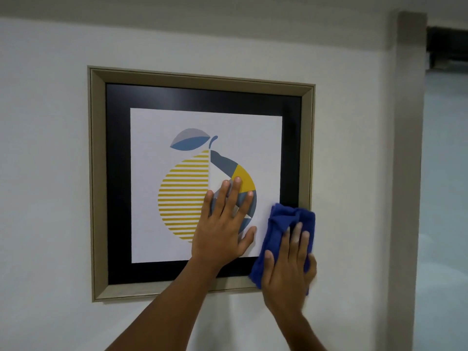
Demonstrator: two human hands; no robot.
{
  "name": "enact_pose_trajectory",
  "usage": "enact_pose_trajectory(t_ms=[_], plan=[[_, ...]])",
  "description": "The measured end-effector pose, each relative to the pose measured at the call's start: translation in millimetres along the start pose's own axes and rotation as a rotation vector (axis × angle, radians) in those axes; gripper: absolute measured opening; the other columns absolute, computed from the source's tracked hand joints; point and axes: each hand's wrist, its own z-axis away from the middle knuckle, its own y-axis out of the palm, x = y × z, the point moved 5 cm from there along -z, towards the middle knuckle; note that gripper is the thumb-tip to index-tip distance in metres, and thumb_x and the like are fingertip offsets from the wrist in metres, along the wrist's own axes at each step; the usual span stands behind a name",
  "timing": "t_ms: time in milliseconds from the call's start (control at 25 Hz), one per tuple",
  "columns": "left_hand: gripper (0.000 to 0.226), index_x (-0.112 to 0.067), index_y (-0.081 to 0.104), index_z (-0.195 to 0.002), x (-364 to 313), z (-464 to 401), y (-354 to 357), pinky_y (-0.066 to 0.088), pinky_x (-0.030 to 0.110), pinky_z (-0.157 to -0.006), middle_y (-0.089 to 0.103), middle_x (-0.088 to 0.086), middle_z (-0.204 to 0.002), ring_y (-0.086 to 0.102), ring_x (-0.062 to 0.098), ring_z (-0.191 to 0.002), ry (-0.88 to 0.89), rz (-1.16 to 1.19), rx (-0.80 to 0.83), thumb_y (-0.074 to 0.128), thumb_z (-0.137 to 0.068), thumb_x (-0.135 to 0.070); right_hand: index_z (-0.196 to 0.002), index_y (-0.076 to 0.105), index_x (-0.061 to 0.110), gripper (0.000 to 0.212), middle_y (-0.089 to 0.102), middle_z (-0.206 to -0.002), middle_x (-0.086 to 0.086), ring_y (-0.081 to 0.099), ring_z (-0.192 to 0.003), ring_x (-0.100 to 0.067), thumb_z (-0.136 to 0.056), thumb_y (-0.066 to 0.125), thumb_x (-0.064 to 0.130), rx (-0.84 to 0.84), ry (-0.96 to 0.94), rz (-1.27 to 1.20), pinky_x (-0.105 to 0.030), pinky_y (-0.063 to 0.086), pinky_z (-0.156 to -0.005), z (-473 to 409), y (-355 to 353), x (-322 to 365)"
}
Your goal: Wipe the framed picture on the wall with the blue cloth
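Note:
The framed picture [201, 97] hangs on a white wall: beige frame, black mat, a print of a yellow, grey and blue fruit. My left hand [225, 224] lies flat on the print's lower middle, fingers spread, holding nothing. My right hand [288, 269] presses the folded blue cloth [283, 219] against the picture's lower right corner, over the black mat and the frame's bottom edge. Part of the cloth is hidden under that hand.
A beige pillar or door jamb [407, 148] runs vertically just right of the frame. Beyond it lies a dim pale room with a dark fixture [448, 46] near the ceiling. Bare white wall [45, 173] surrounds the frame on the left and below.

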Motion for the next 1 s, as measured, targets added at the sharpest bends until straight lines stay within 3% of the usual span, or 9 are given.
enact_pose_trajectory(t_ms=[200, 480, 680, 840, 1000], plan=[[0.074, -0.018, 0.019, -0.160, 0, 1, 2, 0.007, 0.053, -0.126, 0.011, 0.015, -0.169, 0.008, 0.034, -0.156, -0.003, 0.017, -0.013, 0.036, -0.100, -0.058, -0.155, 0.018, 0.006, 0.072, 0.016, -0.164, -0.015, 0.016, -0.150, -0.030, -0.101, 0.016, 0.053, 0.074, 0.052, -0.015, -0.052, 0.034, -0.110, 2, 5, 42], [0.077, -0.018, 0.021, -0.160, 2, 5, -1, 0.007, 0.053, -0.126, 0.013, 0.015, -0.169, 0.009, 0.034, -0.156, 0.014, -0.009, 0.008, 0.040, -0.098, -0.059, -0.150, 0.036, 0.014, 0.065, 0.028, -0.160, -0.008, 0.026, -0.146, -0.026, -0.101, 0.014, 0.052, 0.104, -0.273, 0.290, -0.050, 0.016, -0.113, -12, -13, -32], [0.079, -0.018, 0.021, -0.160, 2, 3, -1, 0.008, 0.054, -0.126, 0.012, 0.015, -0.169, 0.010, 0.035, -0.156, 0.012, -0.011, 0.007, 0.044, -0.096, -0.057, -0.149, 0.036, 0.016, 0.062, 0.022, -0.162, -0.005, 0.017, -0.149, -0.023, -0.102, 0.012, 0.049, 0.072, -0.366, 0.276, -0.050, 0.015, -0.112, -37, -24, -22], [0.081, -0.019, 0.020, -0.160, 3, 4, 2, 0.006, 0.053, -0.126, 0.011, 0.014, -0.170, 0.012, 0.035, -0.156, 0.006, 0.009, -0.006, 0.046, -0.094, -0.057, -0.154, 0.029, 0.018, 0.058, 0.018, -0.165, -0.004, 0.016, -0.151, -0.021, -0.101, 0.025, 0.041, -0.037, -0.414, 0.192, -0.052, 0.019, -0.112, -107, -48, 12], [0.078, -0.019, 0.022, -0.160, 2, 7, 2, 0.008, 0.053, -0.126, 0.013, 0.013, -0.170, 0.013, 0.035, -0.156, 0.011, 0.017, -0.004, 0.042, -0.096, -0.059, -0.155, 0.025, 0.018, 0.058, 0.019, -0.165, -0.003, 0.012, -0.152, -0.018, -0.101, 0.021, 0.040, -0.123, -0.402, 0.197, -0.048, 0.014, -0.111, -223, -89, 68]])
